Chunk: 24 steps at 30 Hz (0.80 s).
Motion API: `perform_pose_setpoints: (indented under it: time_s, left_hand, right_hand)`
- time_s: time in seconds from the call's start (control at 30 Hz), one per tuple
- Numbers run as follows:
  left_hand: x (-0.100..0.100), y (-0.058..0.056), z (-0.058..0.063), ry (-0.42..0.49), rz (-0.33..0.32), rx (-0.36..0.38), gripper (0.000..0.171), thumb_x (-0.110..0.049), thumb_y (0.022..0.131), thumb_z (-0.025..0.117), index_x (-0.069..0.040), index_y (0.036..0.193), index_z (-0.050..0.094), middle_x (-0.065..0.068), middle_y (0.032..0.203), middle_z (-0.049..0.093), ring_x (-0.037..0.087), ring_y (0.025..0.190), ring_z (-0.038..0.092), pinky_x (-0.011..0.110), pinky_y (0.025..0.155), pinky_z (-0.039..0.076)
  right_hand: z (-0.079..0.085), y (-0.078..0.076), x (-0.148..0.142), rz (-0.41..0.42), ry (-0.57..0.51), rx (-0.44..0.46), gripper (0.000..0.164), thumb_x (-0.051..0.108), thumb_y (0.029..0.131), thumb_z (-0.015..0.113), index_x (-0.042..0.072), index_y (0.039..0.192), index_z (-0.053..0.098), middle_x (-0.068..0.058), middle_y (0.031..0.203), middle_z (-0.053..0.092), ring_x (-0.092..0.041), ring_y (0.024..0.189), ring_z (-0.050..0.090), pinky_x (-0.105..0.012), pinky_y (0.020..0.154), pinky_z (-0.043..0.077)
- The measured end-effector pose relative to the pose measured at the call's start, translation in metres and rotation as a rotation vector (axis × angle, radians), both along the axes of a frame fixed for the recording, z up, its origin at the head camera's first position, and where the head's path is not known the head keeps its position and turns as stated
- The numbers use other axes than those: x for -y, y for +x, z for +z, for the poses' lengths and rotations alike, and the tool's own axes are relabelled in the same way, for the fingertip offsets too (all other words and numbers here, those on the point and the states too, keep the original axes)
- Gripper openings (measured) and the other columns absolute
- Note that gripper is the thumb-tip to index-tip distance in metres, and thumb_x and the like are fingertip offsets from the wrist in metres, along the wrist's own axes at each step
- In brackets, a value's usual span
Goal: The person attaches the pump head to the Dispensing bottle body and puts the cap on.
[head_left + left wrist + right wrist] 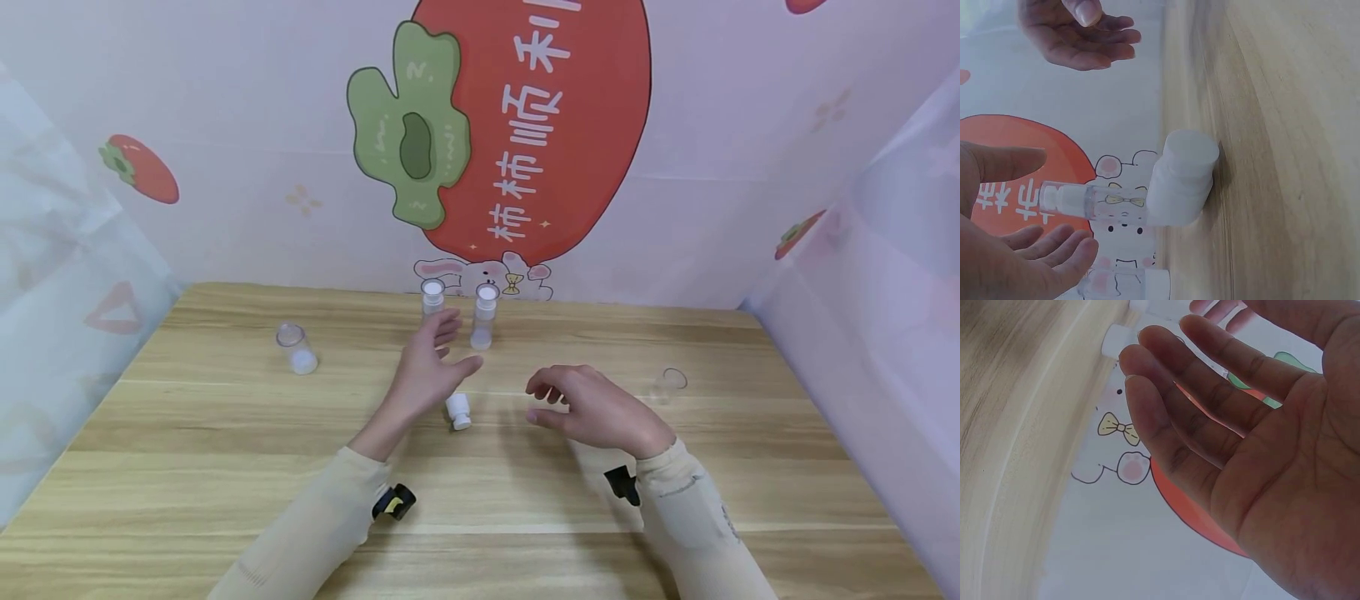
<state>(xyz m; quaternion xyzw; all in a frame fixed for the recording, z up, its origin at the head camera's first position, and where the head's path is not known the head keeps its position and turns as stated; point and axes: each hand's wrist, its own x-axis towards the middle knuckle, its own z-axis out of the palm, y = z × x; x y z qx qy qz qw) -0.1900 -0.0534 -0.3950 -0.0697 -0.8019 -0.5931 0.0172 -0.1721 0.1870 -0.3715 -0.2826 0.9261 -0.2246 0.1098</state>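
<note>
My left hand (423, 367) is held over the table with its fingers spread and nothing in them. To its right, my right hand (600, 408) hovers with loosely bent fingers; its bare palm shows in the right wrist view. Between the two hands a small white bottle (458, 411) with a white cap is on the wood, standing in the left wrist view (1185, 175). Behind the left hand are two clear tubes with white parts at top and bottom: one partly covered by the fingers (432, 293), the other fully visible (484, 321).
Off to the left on the wooden table (187, 467) is another clear tube (297, 348) with a white base. A small clear cup-like piece (668, 385) lies beyond the right hand, hard to make out. A printed cloth (247, 108) hangs along the back and sides.
</note>
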Motion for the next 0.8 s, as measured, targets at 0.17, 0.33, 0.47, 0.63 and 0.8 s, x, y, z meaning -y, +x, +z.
perform_pose_setpoints:
  time_s: [0.17,0.33,0.47,0.63,0.8]
  left_hand:
    - [0.007,0.004,0.001,-0.009,0.004,-0.032,0.068,-0.005,0.087,0.078,0.000,0.146,0.045,0.019,0.139,0.057,0.037,0.130,0.053,0.048,0.106,0.045]
    - [0.014,0.007,0.002,-0.023,0.004,-0.072,0.064,-0.004,0.086,0.079,0.000,0.142,0.049,0.016,0.133,0.061,0.035,0.124,0.057,0.049,0.103,0.048]
    - [0.018,0.009,0.001,-0.025,0.002,-0.088,0.061,-0.002,0.085,0.079,0.001,0.139,0.052,0.016,0.130,0.063,0.034,0.120,0.060,0.048,0.099,0.051]
    - [0.023,0.011,0.002,-0.041,-0.011,-0.084,0.059,-0.002,0.086,0.078,0.001,0.139,0.052,0.017,0.129,0.063,0.034,0.117,0.061,0.048,0.098,0.052]
    - [0.029,0.013,0.005,-0.057,-0.017,-0.077,0.059,-0.003,0.087,0.078,0.000,0.139,0.053,0.018,0.129,0.063,0.035,0.118,0.061,0.048,0.098,0.051]
  right_hand:
    - [0.000,0.000,0.001,-0.010,0.006,0.008,0.028,0.022,0.092,0.077,0.006,0.114,0.070,-0.003,0.103,0.070,-0.022,0.095,0.064,-0.038,0.084,0.053]
    - [0.000,0.000,0.002,-0.009,0.008,0.008,0.029,0.022,0.092,0.077,0.005,0.114,0.070,-0.003,0.104,0.071,-0.022,0.096,0.065,-0.038,0.085,0.053]
    - [0.001,0.000,0.002,-0.004,0.005,0.004,0.029,0.021,0.092,0.077,0.005,0.114,0.070,-0.004,0.104,0.071,-0.022,0.095,0.065,-0.039,0.084,0.053]
    - [0.000,0.000,0.003,-0.005,0.003,0.011,0.028,0.021,0.092,0.077,0.005,0.114,0.070,-0.004,0.104,0.071,-0.022,0.095,0.064,-0.038,0.084,0.053]
    - [-0.001,0.000,0.002,0.000,0.004,0.011,0.028,0.020,0.092,0.077,0.005,0.114,0.070,-0.004,0.104,0.070,-0.023,0.096,0.065,-0.038,0.084,0.053]
